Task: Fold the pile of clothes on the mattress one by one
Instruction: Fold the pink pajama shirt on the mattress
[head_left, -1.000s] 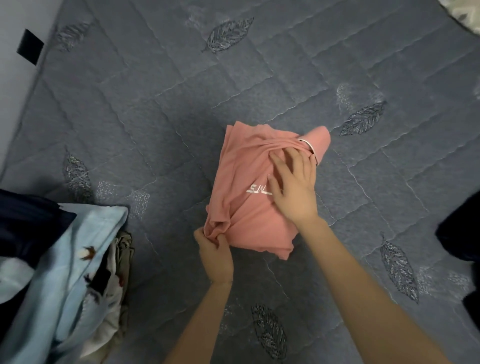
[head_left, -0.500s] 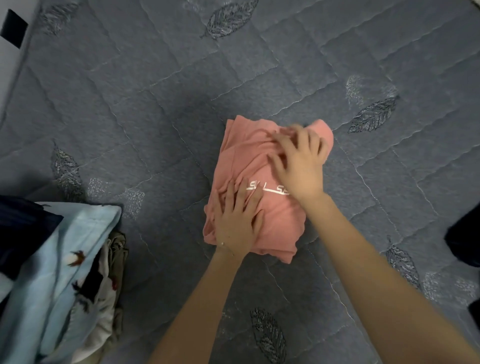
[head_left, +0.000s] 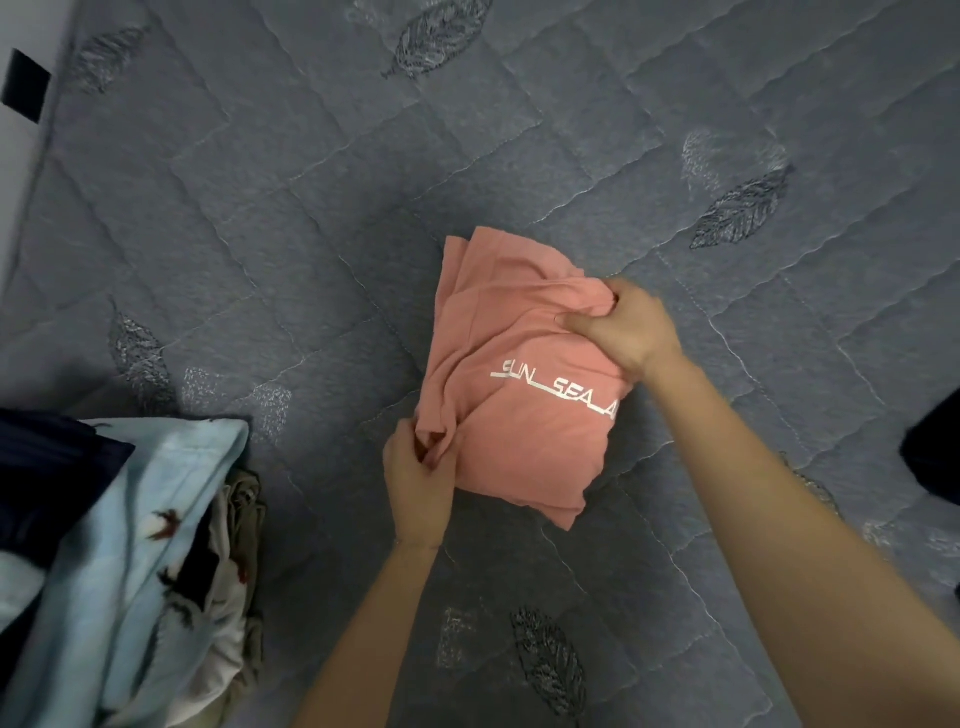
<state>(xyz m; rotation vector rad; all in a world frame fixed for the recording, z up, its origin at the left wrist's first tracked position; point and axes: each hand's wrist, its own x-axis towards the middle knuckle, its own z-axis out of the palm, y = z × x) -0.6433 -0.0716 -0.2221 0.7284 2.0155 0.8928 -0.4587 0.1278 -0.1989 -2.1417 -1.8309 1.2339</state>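
A folded pink shirt (head_left: 519, 395) with white lettering lies near the middle of the grey quilted mattress (head_left: 311, 208). The left hand (head_left: 421, 483) pinches the shirt's near-left corner, fingers curled round a bunched fold of cloth. The right hand (head_left: 623, 327) grips the shirt's far-right edge, fingers and thumb closed on gathered fabric. At the near left sits a pile of clothes (head_left: 130, 571), with a light blue printed piece on top and dark and beige pieces beside it. A dark garment (head_left: 935, 447) shows at the right edge.
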